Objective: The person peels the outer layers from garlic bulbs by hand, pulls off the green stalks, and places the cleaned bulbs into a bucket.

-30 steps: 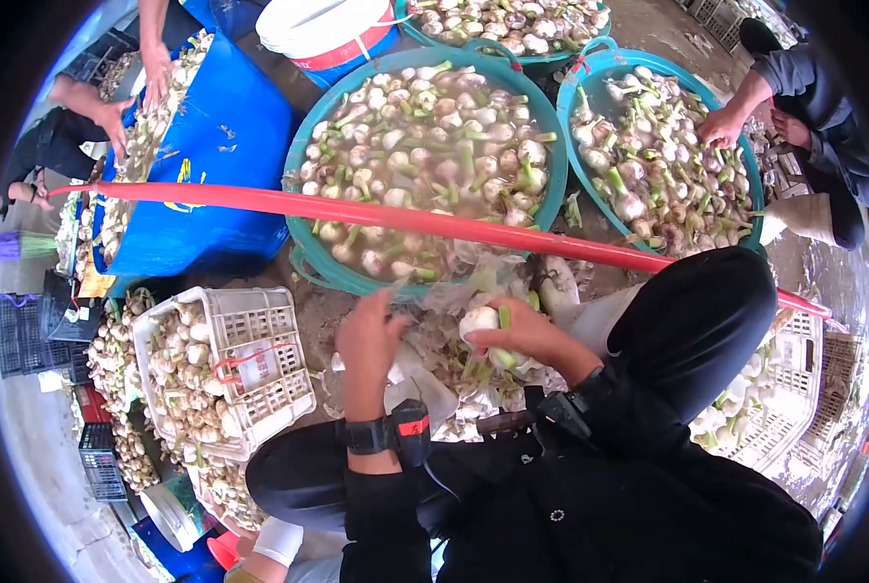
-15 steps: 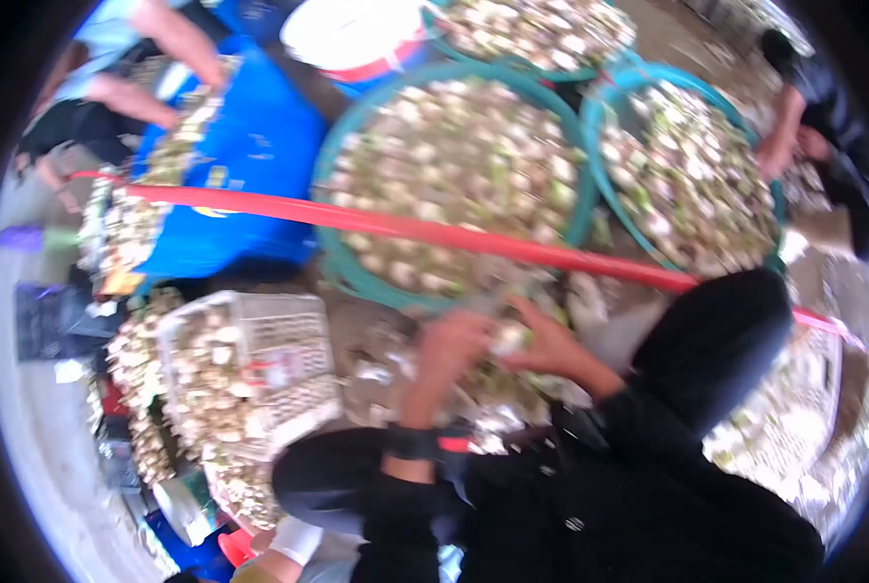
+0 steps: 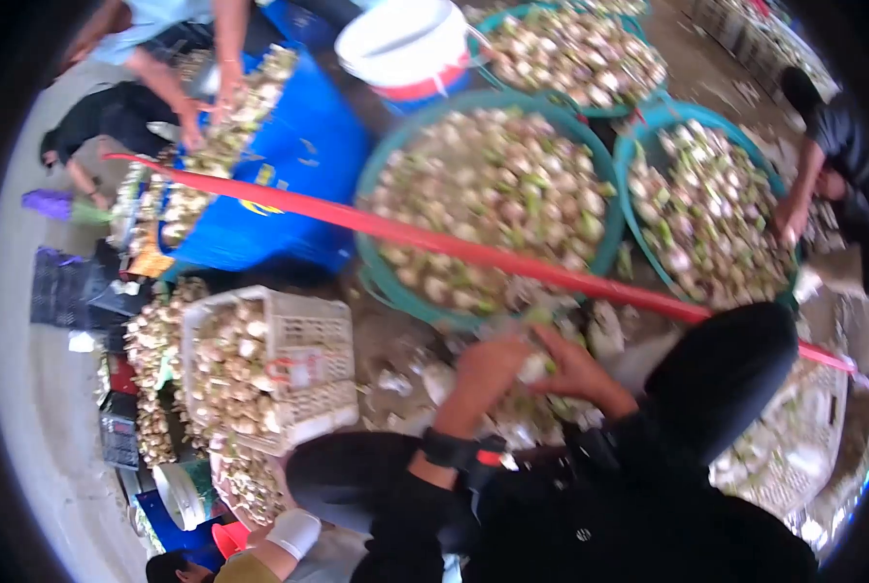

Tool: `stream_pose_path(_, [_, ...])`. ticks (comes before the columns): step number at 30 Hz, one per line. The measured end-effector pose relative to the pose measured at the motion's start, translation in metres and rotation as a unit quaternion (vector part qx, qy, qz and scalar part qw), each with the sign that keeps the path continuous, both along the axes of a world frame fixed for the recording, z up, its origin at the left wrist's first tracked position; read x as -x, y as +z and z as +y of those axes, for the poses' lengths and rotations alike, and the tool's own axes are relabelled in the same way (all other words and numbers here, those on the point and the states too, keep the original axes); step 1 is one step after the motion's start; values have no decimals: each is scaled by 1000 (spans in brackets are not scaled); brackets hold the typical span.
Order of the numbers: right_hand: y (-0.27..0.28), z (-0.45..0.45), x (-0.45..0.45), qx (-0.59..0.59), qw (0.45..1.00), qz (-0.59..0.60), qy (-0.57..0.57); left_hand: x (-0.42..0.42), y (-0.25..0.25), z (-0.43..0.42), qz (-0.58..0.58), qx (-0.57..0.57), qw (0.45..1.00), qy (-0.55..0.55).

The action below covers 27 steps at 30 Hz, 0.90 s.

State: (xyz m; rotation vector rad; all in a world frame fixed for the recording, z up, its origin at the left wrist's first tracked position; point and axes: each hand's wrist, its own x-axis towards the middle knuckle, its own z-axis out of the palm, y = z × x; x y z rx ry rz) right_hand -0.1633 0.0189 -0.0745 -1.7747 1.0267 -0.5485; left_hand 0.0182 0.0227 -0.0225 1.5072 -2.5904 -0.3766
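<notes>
My left hand [image 3: 491, 371] and my right hand [image 3: 582, 371] meet low in front of me, between my knees. A pale garlic bulb [image 3: 534, 367] with some green on it sits between them. My right hand curls its fingers around this bulb. My left hand is closed right beside it; its fingertips are blurred, and what they hold, if anything, is hidden. Below the hands lies a heap of pale and green scraps [image 3: 527, 413]. Just beyond stands a big green tub [image 3: 368, 277] filled with garlic bulbs.
A red strap [image 3: 425, 236] runs across the view above my hands. A white crate [image 3: 323, 413] of garlic stands left, another basket [image 3: 837, 428] right. More tubs [image 3: 627, 180] of garlic and a white bucket [image 3: 405, 44] stand ahead. Other people's hands [image 3: 794, 219] work at both sides.
The view has shifted, so the tubs and crate appear further right and slightly lower. My hands have drawn closer together around the garlic bulb.
</notes>
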Motion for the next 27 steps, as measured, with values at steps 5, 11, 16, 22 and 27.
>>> stream_pose_path(5, [53, -7, -5, -26, 998, 49, 8, -35, 0, -8, 34, 13, 986, 163])
stream_pose_path(11, [47, -6, -7, -33, 998, 48, 4, -5, 40, -2, 248, -153, 936, 197])
stream_pose_path(16, [17, -7, -10, -17, 976, -200, -83, -32, -8, -11, -73, -93, 963, 243])
stream_pose_path(22, [6, -12, -17, -286, 868, -337, -225, 24, 42, -5, 241, -101, 961, 88])
stream_pose_path(27, [63, -24, -12, -310, 768, -501, -250, 37, 37, -12, 434, -169, 871, 154])
